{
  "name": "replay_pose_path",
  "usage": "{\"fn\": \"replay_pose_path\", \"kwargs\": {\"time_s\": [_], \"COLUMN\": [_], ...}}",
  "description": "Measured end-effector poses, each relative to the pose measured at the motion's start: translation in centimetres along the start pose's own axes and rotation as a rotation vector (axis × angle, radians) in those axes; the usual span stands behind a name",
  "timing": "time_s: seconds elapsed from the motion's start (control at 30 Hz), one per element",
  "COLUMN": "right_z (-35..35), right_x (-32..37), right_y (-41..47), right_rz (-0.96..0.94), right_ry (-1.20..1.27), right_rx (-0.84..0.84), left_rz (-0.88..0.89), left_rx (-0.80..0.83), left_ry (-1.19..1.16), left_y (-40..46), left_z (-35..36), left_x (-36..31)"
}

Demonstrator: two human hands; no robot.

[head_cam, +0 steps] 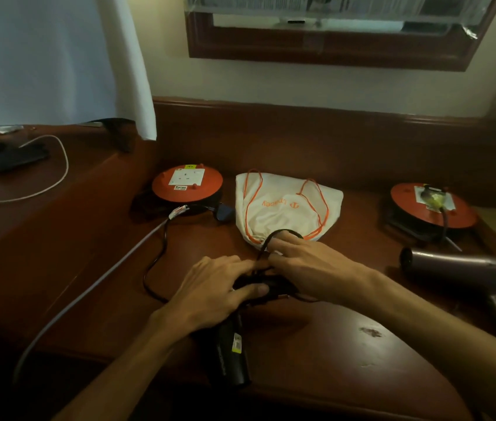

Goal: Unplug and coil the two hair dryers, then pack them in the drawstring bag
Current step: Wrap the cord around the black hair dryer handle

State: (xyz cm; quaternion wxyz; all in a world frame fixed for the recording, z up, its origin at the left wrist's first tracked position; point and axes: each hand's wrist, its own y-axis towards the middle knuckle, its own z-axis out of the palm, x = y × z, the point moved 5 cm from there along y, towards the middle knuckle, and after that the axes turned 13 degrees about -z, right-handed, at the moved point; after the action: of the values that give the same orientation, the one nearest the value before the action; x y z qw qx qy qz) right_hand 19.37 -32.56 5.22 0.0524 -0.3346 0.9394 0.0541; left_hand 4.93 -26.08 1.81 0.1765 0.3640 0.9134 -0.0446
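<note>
Both hands meet at the middle of the bench (316,338). Left hand (210,294) has its grip closed on the black hair dryer (231,344), thumb laid across the dark head; the dryer's long axis runs toward the person, handle end pointing at the near edge. Right hand (307,259) pinches a loop of the black cord (155,256), which trails left and back to its plug (222,211) lying beside the left orange reel (187,185). Just beyond the fingers lies the white drawstring bag (283,205). A purple hair dryer (465,265) lies at right, barrel pointing left, cord plugged into the right orange reel (432,205).
</note>
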Motion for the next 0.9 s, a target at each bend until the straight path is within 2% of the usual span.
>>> {"fn": "replay_pose_path", "kwargs": {"time_s": [0.07, 0.13, 0.2, 0.3, 0.43, 0.5, 0.67, 0.77, 0.9], "right_z": [-0.5, -1.6, -2.8, -4.0, -4.5, -4.8, -5.3, -4.7, -4.0], "right_x": [-0.2, -0.5, -1.6, -3.2, -3.9, -3.7, -1.9, -2.5, -4.4], "right_y": [-0.4, -0.7, -1.3, -2.1, -2.8, -3.3, -4.5, -5.0, -5.4], "right_rz": [-0.046, -0.034, 0.064, 0.206, 0.205, 0.151, -0.047, 0.010, 0.214], "right_ry": [-0.029, 0.159, 0.391, 0.561, 0.633, 0.567, 0.039, -0.038, -0.016], "right_rx": [-0.041, -0.093, -0.163, -0.185, -0.177, -0.199, -0.189, -0.185, 0.010], "left_rz": [0.003, 0.018, 0.033, 0.024, 0.055, 0.087, 0.091, 0.045, -0.012], "left_rx": [-0.006, 0.009, 0.044, 0.185, 0.310, 0.384, 0.521, 0.510, 0.446], "left_ry": [-0.046, -0.104, -0.141, -0.226, -0.232, -0.265, -0.393, -0.350, -0.225], "left_y": [-0.3, -0.4, -0.3, 0.5, 1.8, 1.9, 1.9, 2.3, 3.0], "left_z": [-0.3, -1.0, -2.2, -3.6, -4.9, -5.0, -4.3, -3.5, -2.3], "left_x": [0.0, -0.1, -0.4, -0.8, -2.3, -3.1, -3.8, -3.1, -1.7]}}
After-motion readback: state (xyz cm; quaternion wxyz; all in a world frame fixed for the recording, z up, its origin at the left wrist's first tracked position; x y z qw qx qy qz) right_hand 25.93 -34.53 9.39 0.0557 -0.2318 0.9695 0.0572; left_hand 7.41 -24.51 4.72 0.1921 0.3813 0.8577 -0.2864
